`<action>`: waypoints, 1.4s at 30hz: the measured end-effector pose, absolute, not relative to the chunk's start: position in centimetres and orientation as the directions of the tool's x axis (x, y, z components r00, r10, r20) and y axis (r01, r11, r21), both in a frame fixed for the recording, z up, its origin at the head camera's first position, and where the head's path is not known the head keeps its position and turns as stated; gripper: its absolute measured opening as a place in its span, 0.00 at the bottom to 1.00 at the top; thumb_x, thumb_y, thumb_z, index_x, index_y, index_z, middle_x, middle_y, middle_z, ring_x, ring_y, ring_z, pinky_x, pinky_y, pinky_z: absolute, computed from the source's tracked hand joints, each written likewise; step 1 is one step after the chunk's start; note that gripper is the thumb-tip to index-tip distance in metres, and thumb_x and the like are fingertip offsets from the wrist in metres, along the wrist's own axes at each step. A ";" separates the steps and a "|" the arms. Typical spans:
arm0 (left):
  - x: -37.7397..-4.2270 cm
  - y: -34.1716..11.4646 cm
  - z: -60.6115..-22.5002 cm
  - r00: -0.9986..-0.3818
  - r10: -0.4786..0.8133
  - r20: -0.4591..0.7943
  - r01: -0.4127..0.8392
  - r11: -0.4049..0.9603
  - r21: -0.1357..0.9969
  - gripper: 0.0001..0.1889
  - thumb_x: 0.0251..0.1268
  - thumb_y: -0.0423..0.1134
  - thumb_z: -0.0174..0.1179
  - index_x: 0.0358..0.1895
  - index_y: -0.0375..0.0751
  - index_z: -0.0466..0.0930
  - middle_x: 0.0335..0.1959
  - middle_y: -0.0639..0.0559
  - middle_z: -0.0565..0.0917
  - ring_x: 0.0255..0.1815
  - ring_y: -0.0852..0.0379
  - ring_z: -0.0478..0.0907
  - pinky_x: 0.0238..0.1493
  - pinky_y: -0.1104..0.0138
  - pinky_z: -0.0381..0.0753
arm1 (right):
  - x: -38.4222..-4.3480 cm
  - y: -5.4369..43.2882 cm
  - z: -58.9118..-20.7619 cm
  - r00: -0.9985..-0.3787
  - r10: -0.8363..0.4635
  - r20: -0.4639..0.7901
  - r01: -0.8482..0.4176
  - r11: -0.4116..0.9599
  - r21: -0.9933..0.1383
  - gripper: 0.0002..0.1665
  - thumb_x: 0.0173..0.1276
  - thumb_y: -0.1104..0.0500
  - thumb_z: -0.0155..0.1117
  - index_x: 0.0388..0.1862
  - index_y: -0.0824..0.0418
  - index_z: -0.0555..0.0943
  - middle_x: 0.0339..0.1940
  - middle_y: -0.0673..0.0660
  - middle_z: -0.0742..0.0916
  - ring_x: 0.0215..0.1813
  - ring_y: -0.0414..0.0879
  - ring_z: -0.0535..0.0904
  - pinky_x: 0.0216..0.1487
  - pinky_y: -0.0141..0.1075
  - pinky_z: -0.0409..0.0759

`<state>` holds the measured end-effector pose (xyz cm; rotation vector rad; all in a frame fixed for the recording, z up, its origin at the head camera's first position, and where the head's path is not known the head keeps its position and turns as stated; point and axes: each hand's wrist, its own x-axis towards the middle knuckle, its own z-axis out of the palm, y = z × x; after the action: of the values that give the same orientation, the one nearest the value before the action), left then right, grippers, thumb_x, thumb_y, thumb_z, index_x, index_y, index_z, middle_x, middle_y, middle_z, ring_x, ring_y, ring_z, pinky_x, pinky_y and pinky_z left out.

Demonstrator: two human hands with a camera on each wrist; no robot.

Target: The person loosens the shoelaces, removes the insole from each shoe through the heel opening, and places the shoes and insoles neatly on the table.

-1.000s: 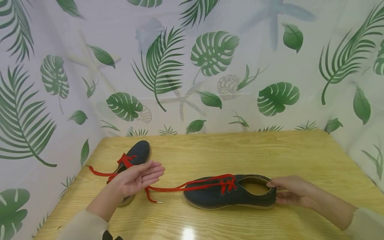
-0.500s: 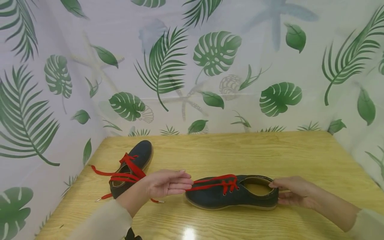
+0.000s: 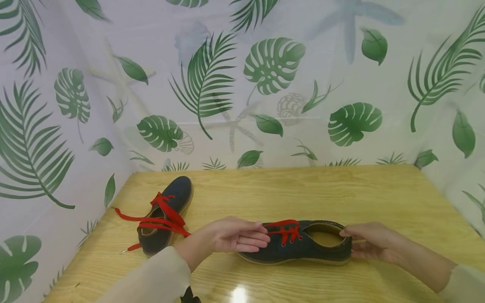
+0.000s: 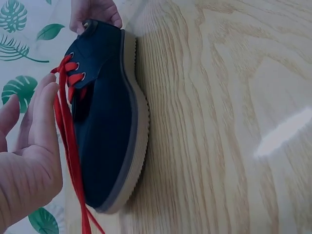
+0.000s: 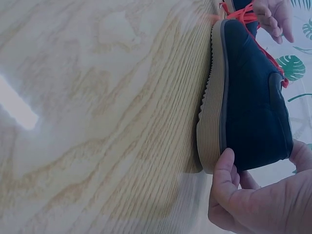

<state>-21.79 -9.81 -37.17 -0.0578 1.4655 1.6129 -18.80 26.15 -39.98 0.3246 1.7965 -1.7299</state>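
Observation:
A dark navy shoe with red laces lies on the table, its toe to the left and its opening tilted up. My right hand grips it at the heel, the thumb at the collar's edge. Over the toe my left hand is held with straight fingers, palm showing, and it hides part of the toe. In the left wrist view, the long lace ends run down beside the left hand. Whether that hand touches the laces or the shoe I cannot tell.
A second navy shoe stands at the left of the wooden table, with red laces loose across its opening. Behind the table hangs a white cloth printed with green leaves.
My left hand has moved right, from the second shoe to over the toe of the shoe on its side of the table's middle. The right hand keeps its grip on the heel.

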 end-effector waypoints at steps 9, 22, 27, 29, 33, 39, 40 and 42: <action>-21.9 -6.0 -37.3 -0.541 0.624 -0.564 -0.622 0.155 0.768 0.18 0.71 0.39 0.53 0.56 0.30 0.76 0.52 0.36 0.81 0.42 0.56 0.84 0.50 0.63 0.80 | -19.0 26.4 -40.2 -0.783 -0.228 -0.579 0.564 0.134 -0.815 0.12 0.67 0.59 0.55 0.36 0.59 0.86 0.51 0.65 0.72 0.42 0.47 0.78 0.45 0.39 0.82; -21.3 -2.8 -38.0 -0.691 0.443 -0.571 -0.523 0.238 0.818 0.11 0.61 0.39 0.64 0.37 0.33 0.86 0.31 0.43 0.87 0.23 0.61 0.84 0.35 0.65 0.84 | -18.9 25.9 -40.5 -0.785 -0.202 -0.586 0.571 0.129 -0.811 0.09 0.63 0.60 0.59 0.33 0.58 0.86 0.45 0.59 0.76 0.41 0.47 0.79 0.44 0.39 0.83; -21.0 -1.8 -38.0 -0.738 0.403 -0.541 -0.468 0.272 0.841 0.10 0.57 0.41 0.67 0.32 0.36 0.87 0.29 0.43 0.87 0.18 0.63 0.82 0.29 0.66 0.84 | -19.1 26.0 -40.5 -0.788 -0.200 -0.583 0.566 0.139 -0.813 0.09 0.63 0.60 0.60 0.34 0.59 0.87 0.47 0.62 0.75 0.41 0.47 0.79 0.44 0.39 0.83; -20.9 -1.4 -38.2 -0.757 0.380 -0.531 -0.464 0.260 0.847 0.09 0.56 0.40 0.68 0.31 0.36 0.87 0.28 0.43 0.87 0.17 0.63 0.81 0.28 0.66 0.84 | -19.1 25.9 -40.5 -0.787 -0.194 -0.586 0.568 0.143 -0.810 0.09 0.63 0.59 0.60 0.35 0.59 0.86 0.49 0.64 0.74 0.41 0.47 0.79 0.45 0.39 0.83; -20.3 -0.9 -38.9 -0.797 0.327 -0.508 -0.460 0.217 0.861 0.05 0.58 0.36 0.66 0.31 0.37 0.87 0.26 0.44 0.87 0.17 0.63 0.81 0.27 0.67 0.84 | -19.1 26.0 -40.5 -0.782 -0.213 -0.586 0.566 0.154 -0.810 0.09 0.63 0.59 0.60 0.37 0.60 0.86 0.50 0.64 0.73 0.40 0.46 0.80 0.45 0.39 0.83; -19.2 -0.4 -39.9 -0.868 0.246 -0.432 -0.411 0.132 0.902 0.05 0.58 0.33 0.62 0.30 0.36 0.86 0.19 0.51 0.84 0.16 0.64 0.78 0.28 0.68 0.84 | -19.1 26.3 -40.6 -0.780 -0.235 -0.580 0.558 0.157 -0.815 0.11 0.66 0.60 0.56 0.37 0.59 0.86 0.51 0.67 0.73 0.42 0.46 0.79 0.47 0.40 0.82; -19.0 -0.4 -40.0 -0.879 0.237 -0.413 -0.397 0.115 0.911 0.05 0.57 0.33 0.61 0.29 0.36 0.86 0.18 0.53 0.83 0.16 0.65 0.78 0.27 0.68 0.83 | -19.1 26.3 -40.6 -0.779 -0.231 -0.582 0.561 0.155 -0.813 0.12 0.67 0.60 0.56 0.37 0.58 0.86 0.53 0.69 0.72 0.42 0.46 0.79 0.47 0.40 0.82; -18.7 -0.3 -40.3 -0.902 0.219 -0.372 -0.365 0.074 0.928 0.04 0.57 0.33 0.62 0.27 0.37 0.84 0.17 0.54 0.82 0.16 0.65 0.77 0.27 0.69 0.83 | -19.1 26.3 -40.7 -0.778 -0.226 -0.586 0.568 0.148 -0.810 0.11 0.67 0.60 0.56 0.38 0.59 0.86 0.56 0.72 0.68 0.43 0.47 0.79 0.47 0.40 0.82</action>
<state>-18.74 -0.28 -40.33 -0.1441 1.9422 1.8811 -19.15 26.26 -40.65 0.3266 1.8273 -1.6931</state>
